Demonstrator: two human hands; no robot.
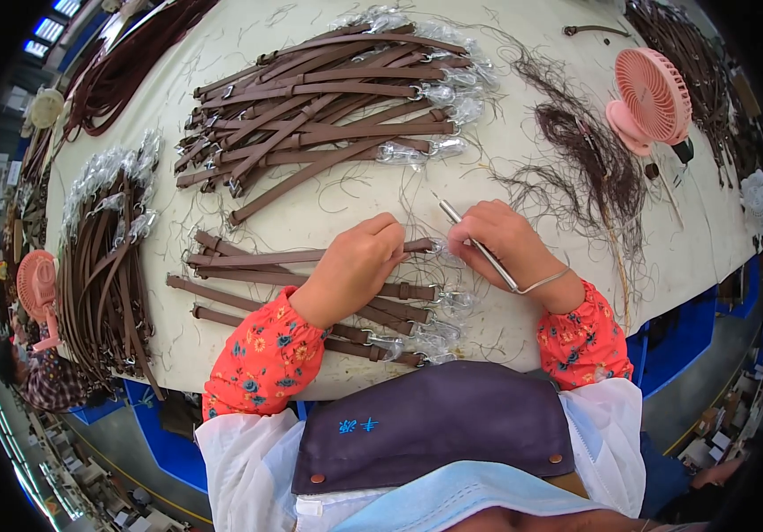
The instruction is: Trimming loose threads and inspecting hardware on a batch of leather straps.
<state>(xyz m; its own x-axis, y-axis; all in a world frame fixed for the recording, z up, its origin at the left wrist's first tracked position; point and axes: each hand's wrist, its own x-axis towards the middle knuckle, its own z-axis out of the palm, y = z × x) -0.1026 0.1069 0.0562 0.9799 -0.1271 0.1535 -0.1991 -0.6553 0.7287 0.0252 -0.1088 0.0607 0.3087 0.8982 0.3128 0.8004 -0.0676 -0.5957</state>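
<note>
Left hand (352, 263) pinching flat brown strap (418, 246); right hand (514, 246) gripping slim, shiny metal tool (490, 257). Fuzzy dark thread tangle (592, 168) on pale desk (678, 244).

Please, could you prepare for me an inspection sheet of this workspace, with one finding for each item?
Surface: cream table, partly covered by piles.
Work items: brown straps with metal fittings; many ends in clear plastic wrapping.
Clutter: loose dark threads, densest beside a pink fan at right.
Hands: left hand grips one strap; right hand holds a slim, pointed metal tool.
Cables: nothing clearly seen.
Surroundings: blue bins below the table edge; another person at far left.
</note>
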